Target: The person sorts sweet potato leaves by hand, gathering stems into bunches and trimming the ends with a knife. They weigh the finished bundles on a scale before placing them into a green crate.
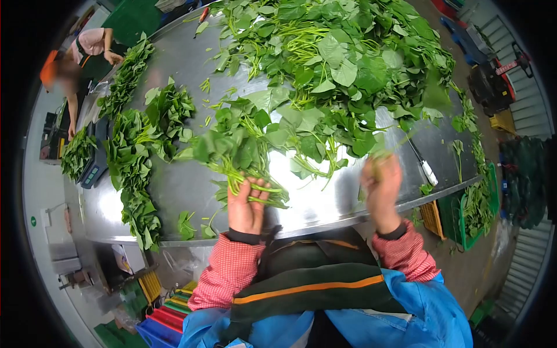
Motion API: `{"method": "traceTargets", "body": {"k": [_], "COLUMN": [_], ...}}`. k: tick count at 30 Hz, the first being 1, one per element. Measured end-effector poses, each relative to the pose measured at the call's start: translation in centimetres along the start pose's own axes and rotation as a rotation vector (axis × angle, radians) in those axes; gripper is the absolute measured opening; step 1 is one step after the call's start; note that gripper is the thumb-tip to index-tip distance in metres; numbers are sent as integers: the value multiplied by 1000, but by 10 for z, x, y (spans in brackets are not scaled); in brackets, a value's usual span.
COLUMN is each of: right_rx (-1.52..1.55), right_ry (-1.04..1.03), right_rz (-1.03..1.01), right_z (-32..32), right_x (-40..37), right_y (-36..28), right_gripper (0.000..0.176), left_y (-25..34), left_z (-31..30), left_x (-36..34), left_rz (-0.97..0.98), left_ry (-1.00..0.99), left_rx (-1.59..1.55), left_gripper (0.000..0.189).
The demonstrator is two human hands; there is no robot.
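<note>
Grip of left hand (246, 207) wraps leafy stems (235, 153); right hand (382, 194) blurred above table (174, 194), grip cannot be told.

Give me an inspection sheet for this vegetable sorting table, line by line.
Surface: steel table, shiny, bare patch near the hands.
Job's things: bunch of greens held by its stems; loose pile behind it.
Clutter: stacked bundles on the left; knife on the right.
Hands: left hand shut on the bunch; right hand blurred, grip unclear.
Cables: nothing seen.
Surroundings: a co-worker at the far end; crates below.
</note>
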State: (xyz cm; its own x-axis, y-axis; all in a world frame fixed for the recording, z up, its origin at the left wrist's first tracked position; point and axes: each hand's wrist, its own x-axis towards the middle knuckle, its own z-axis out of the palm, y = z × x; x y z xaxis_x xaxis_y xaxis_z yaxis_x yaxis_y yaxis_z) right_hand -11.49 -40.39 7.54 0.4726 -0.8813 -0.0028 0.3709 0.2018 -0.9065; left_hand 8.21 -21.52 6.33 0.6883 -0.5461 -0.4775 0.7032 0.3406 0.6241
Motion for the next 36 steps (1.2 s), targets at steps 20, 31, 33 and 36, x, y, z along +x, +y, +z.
{"method": "traceTargets", "body": {"k": [20, 31, 33, 36], "right_rx": [-1129, -938, -762, -230], "right_ry": [-359, -406, -192, 180], "right_rz": [-290, -237, -356, 13], "right_z": [55, 70, 49, 9], "right_x": [-7, -40, -35, 2], "right_y": [20, 31, 34, 2], "right_gripper": [18, 6, 8, 17], "left_y": [10, -33, -31, -18], "left_z": [1, 2, -4, -5], "left_x": [-5, -8, -1, 4], "left_rz": [-133, -261, -208, -115], "left_ry": [-136, -125, -119, -80], "left_rx": [61, 48, 5, -29], "left_gripper": [11, 6, 4, 4]}}
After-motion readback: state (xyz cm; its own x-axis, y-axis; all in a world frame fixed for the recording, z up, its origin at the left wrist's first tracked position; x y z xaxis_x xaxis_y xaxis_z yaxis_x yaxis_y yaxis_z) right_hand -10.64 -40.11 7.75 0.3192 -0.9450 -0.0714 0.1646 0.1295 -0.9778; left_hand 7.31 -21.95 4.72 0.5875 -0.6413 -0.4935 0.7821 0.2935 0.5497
